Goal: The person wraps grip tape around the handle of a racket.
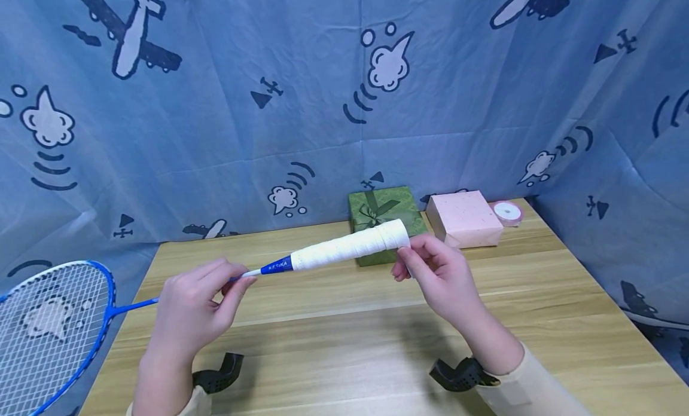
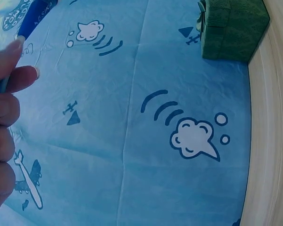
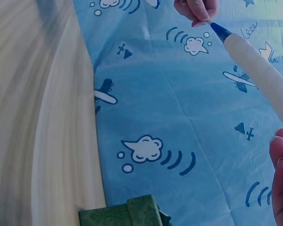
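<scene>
A blue badminton racket is held slantwise above the table, its strung head (image 1: 59,326) at the left and its white-wrapped handle (image 1: 344,248) rising to the right. My left hand (image 1: 196,305) pinches the shaft just below the blue cone (image 1: 277,265) between thumb and fingers. In the left wrist view, the fingers (image 2: 2,110) of that hand curl round the shaft. At the butt of the handle, my right hand (image 1: 438,272) pinches the edge of the white wrap with thumb and fingertips. The right wrist view shows the handle (image 3: 259,70) running between both hands.
Behind the handle sits a green gift box (image 1: 384,204) with a ribbon. A pink box (image 1: 465,219) and a white ribbon spool (image 1: 508,212) stand right of it, near the back edge of the wooden table (image 1: 334,344). A blue patterned curtain (image 1: 312,123) hangs behind.
</scene>
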`<state>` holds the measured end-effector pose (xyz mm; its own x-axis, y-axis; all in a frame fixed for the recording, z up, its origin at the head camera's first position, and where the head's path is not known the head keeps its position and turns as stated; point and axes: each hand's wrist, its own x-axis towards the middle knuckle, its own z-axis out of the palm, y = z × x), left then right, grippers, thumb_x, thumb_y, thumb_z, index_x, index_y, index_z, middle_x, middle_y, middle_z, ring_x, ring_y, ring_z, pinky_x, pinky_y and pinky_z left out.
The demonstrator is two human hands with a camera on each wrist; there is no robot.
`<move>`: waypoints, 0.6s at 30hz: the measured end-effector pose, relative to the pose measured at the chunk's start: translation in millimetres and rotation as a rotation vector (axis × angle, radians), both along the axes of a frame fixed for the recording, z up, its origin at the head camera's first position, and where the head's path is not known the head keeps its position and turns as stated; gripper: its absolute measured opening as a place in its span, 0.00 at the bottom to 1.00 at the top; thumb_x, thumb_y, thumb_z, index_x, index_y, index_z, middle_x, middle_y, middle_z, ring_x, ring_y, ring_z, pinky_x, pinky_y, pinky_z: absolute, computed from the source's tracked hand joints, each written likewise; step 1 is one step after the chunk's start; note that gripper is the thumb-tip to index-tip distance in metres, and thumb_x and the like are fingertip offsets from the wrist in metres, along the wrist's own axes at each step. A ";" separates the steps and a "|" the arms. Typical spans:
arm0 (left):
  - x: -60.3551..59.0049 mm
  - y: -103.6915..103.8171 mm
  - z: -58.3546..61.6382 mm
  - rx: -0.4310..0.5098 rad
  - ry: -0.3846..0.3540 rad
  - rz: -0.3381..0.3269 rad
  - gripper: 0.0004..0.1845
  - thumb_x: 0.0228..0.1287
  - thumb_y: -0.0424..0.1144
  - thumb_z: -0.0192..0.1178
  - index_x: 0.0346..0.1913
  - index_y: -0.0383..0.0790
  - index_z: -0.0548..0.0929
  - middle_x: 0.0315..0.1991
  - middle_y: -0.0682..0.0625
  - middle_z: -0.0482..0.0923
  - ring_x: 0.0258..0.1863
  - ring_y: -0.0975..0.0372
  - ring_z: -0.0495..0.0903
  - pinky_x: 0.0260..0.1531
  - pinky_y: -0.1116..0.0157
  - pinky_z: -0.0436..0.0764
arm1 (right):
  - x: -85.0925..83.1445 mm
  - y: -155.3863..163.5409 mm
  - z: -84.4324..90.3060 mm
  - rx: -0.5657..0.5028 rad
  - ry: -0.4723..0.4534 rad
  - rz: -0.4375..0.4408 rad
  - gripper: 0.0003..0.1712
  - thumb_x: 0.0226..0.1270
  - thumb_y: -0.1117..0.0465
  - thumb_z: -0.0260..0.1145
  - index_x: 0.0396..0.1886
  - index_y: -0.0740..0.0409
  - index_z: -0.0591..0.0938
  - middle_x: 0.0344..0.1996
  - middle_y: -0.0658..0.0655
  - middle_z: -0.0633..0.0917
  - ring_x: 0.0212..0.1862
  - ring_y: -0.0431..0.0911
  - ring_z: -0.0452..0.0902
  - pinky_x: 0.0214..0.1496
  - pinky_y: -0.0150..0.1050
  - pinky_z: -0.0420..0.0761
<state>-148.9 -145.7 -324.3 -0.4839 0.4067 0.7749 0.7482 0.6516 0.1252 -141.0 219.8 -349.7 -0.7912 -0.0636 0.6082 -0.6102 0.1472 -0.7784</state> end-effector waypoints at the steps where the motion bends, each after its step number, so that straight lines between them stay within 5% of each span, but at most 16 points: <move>1: 0.0 0.0 0.0 0.003 0.001 0.001 0.21 0.78 0.56 0.56 0.33 0.46 0.87 0.22 0.62 0.76 0.17 0.74 0.65 0.15 0.77 0.61 | 0.0 0.1 -0.1 0.005 -0.001 0.000 0.09 0.72 0.79 0.60 0.34 0.65 0.82 0.22 0.59 0.85 0.25 0.42 0.83 0.33 0.33 0.85; 10: -2.2 2.6 0.7 0.015 0.059 -0.028 0.20 0.77 0.54 0.59 0.32 0.45 0.87 0.24 0.58 0.83 0.15 0.75 0.68 0.14 0.76 0.65 | -0.6 0.9 -0.6 0.024 -0.034 0.009 0.08 0.73 0.78 0.59 0.35 0.67 0.82 0.21 0.58 0.84 0.24 0.42 0.82 0.30 0.34 0.84; 18: -2.8 4.7 -0.8 0.023 0.051 -0.077 0.20 0.78 0.54 0.57 0.30 0.47 0.86 0.19 0.64 0.72 0.15 0.78 0.59 0.15 0.79 0.58 | -1.1 0.8 -0.7 0.001 0.009 -0.002 0.10 0.71 0.80 0.59 0.33 0.67 0.82 0.21 0.59 0.84 0.24 0.41 0.81 0.29 0.33 0.84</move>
